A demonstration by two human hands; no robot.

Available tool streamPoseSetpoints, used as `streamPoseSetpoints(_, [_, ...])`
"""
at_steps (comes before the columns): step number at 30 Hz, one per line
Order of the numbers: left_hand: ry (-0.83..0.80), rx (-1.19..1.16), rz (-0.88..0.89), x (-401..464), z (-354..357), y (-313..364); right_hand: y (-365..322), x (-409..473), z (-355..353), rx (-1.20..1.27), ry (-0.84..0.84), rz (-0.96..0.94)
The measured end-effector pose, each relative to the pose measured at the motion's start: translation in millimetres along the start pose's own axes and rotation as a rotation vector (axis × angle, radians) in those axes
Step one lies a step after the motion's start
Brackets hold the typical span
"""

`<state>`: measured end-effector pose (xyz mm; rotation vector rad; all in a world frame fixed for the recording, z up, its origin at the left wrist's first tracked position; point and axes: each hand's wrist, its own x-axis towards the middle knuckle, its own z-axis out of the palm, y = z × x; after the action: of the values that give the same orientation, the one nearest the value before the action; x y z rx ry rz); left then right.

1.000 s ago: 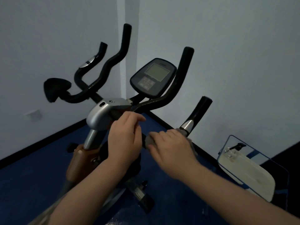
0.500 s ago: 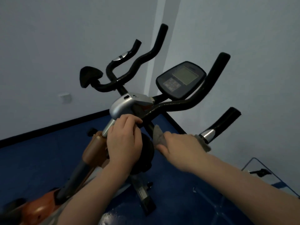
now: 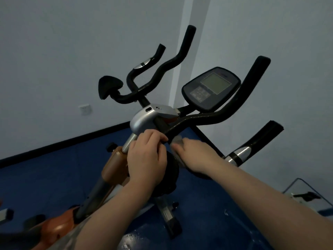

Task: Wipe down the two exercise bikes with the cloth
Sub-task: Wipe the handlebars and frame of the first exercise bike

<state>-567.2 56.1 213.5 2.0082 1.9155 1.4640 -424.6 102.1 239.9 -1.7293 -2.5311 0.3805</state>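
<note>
Since the earlier frame, the cloth (image 3: 177, 141) has been slid up against the handlebar (image 3: 198, 119), pinched in the blurred right hand (image 3: 195, 156). Just beside it, the bar's base is gripped by the curled left hand (image 3: 146, 157). Farther off, the console (image 3: 210, 88) is seen.

Dim, bluish light all round, no hard shadows. The right hand (image 3: 193, 156) and its cloth (image 3: 177, 141) smear with motion blur. Wide-angle bend curves the wall corner (image 3: 182, 69); faint sheen on the floor (image 3: 137, 239).
</note>
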Motion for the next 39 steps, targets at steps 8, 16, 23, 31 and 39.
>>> streamPoseSetpoints(8, [-0.048,-0.1,0.042,-2.3,-6.3,-1.2,-8.1,-50.2,16.5,-0.311,0.317,-0.063])
streamPoseSetpoints(16, [-0.261,-0.405,0.091,32.5,5.8,36.3,34.4,-85.2,8.6,-0.166,0.827,0.072])
streamPoseSetpoints(23, [-0.432,-0.224,0.112,29.2,27.6,43.6,76.3,-87.0,-3.5,-0.351,0.756,-0.288])
streamPoseSetpoints(31, [-0.461,-0.151,0.168,29.6,25.2,44.5,72.5,-75.6,16.3,-0.197,0.93,-0.24])
streamPoseSetpoints(39, [-0.455,-0.162,0.132,28.8,23.3,44.5,144.0,-61.2,-94.8,-0.722,0.71,-0.468])
